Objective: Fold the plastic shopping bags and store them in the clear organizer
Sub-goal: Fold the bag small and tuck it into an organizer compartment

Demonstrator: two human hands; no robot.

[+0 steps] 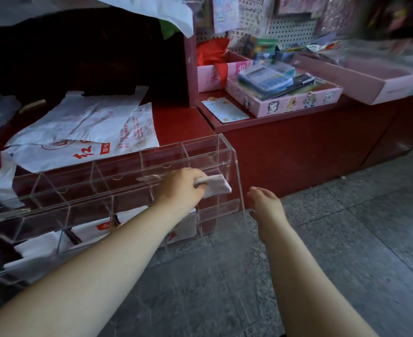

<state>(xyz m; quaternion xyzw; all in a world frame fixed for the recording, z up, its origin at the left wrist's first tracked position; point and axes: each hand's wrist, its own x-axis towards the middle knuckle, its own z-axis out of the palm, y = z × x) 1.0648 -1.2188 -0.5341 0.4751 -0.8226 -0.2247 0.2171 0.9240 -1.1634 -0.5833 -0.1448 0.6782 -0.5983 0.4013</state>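
Note:
A clear acrylic organizer with several compartments stands at the front edge of a dark red counter. My left hand grips a small folded white bag at the organizer's right-hand middle compartment. My right hand hovers just right of the organizer's end wall, fingers loosely curled and holding nothing. Unfolded white bags with red print lie flat on the counter behind the organizer. Folded white bags show through its lower compartments.
A raised red counter to the right carries a pink box with a calculator, a card and more pink trays. Pegboard with stickers hangs behind. Grey stone floor lies below. White plastic hangs overhead.

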